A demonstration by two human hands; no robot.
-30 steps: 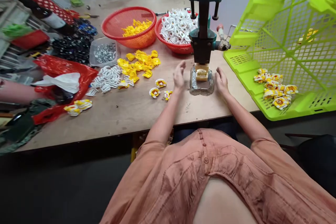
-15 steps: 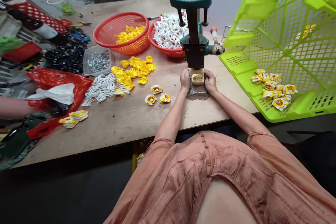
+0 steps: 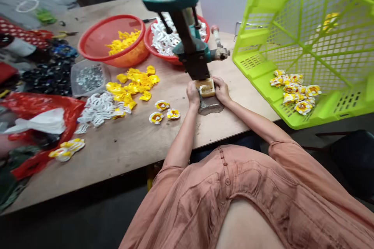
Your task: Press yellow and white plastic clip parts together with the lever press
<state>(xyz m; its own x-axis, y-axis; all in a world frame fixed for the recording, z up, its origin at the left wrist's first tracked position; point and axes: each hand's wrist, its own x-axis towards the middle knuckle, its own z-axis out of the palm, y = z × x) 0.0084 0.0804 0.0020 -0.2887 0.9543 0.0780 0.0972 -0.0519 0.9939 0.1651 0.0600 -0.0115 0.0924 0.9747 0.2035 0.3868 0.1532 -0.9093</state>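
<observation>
A cream-coloured block with a hollow in its front sits under the dark head of a green press, on a grey metal base. My left hand is closed against the block's left side. On its right side my right hand is closed too, fingers curled toward the back. The fingertips of both hands are partly hidden behind the block and press. Three white and yellow pieces lie on the table left of my left hand.
Red baskets of yellow and white parts stand behind. Loose yellow parts, white parts and a clear box lie left. At right, a tilted green crate holds assembled pieces. A red bag is far left.
The view has turned, so the press now looks tilted and things on the table appear further left. Both hands remain at the sides of the block.
</observation>
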